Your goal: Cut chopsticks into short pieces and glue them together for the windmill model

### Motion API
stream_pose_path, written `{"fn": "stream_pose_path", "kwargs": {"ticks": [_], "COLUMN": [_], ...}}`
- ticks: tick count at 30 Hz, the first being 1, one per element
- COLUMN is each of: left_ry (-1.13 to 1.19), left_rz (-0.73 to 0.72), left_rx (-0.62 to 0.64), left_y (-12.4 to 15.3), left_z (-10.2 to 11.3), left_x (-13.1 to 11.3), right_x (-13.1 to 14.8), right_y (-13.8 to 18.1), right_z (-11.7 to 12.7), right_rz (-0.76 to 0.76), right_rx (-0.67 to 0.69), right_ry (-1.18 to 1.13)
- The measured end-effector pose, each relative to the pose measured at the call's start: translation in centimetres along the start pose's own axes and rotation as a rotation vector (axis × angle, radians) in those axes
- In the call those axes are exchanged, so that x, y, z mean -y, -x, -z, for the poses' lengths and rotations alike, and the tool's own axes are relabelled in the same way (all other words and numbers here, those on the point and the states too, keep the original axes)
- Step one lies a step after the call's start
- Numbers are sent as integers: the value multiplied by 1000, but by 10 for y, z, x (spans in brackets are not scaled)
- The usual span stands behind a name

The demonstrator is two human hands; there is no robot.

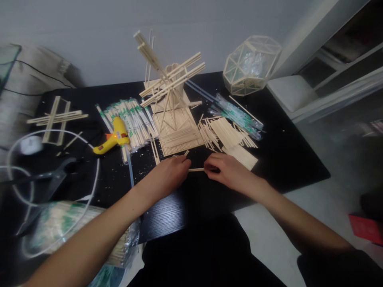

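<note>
My left hand (171, 172) and my right hand (225, 169) meet over the black table (281, 159), each pinching one end of a short wooden stick (196, 170) held level just above the surface. Both hands have their fingers curled shut on it. Right behind them stands a windmill-like model of wooden sticks (171, 99) on a slatted stick base. A loose pile of cut sticks (226, 135) lies just beyond my right hand.
A yellow glue gun (113, 139) lies left of the model beside wrapped chopstick packs (134, 119). A stick cross (56, 117) rests far left, black scissors (50, 177) and a white cable nearer. A faceted stick globe (251, 63) stands at the back right.
</note>
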State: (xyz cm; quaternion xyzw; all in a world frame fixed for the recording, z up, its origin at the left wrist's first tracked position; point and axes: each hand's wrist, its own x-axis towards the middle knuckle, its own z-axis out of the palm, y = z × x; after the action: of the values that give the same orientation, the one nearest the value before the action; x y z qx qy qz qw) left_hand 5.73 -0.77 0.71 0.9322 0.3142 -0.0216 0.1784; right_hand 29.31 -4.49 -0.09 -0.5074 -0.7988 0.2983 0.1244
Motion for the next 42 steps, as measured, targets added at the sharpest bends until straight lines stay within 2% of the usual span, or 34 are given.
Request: {"fn": "stream_pose_path", "kwargs": {"ticks": [8, 42], "left_ry": [0, -13], "left_rz": [-18, -8], "left_rx": [-29, -16], "left_y": [0, 0], "left_z": [-3, -4], "left_x": [2, 1], "right_x": [1, -1], "right_y": [1, 0], "right_z": [0, -1], "right_rz": [-13, -3], "right_rx": [13, -2], "right_ry": [5, 16]}}
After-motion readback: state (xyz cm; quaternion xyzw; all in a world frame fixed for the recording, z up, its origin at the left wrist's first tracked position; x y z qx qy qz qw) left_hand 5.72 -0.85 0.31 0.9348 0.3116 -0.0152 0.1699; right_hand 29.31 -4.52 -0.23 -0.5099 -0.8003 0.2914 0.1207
